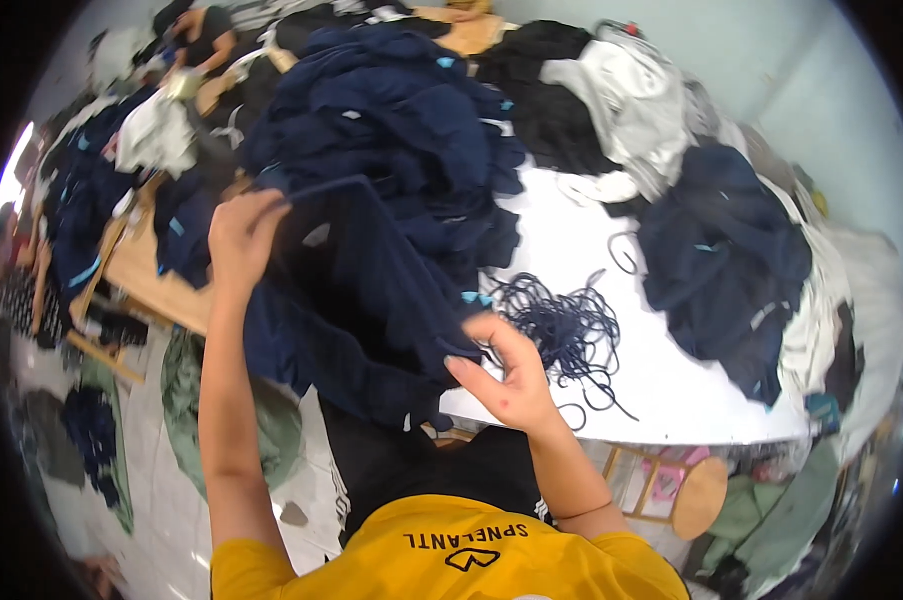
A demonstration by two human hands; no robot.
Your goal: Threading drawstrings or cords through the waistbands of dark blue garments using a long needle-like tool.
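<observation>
A dark navy garment [372, 320] hangs stretched between my two hands, its wide opening facing up and its dark inside showing. My left hand [244, 240] pinches the far left part of its rim. At the near right, my right hand [507, 375] grips the rim between thumb and fingers, the thumb lying on the near side. A small pale label shows on the inner cloth. Just beyond my right hand lies a tangled heap of navy cords [562, 320] on the white tabletop [682, 385].
A tall pile of navy garments [382, 110] rises beyond my hands. Black cloth [547, 90], white cloth [637, 110] and another navy heap [722, 260] lie to the right. A wooden stool [697, 500] stands below the table's edge. Another person [207, 40] is at the far left.
</observation>
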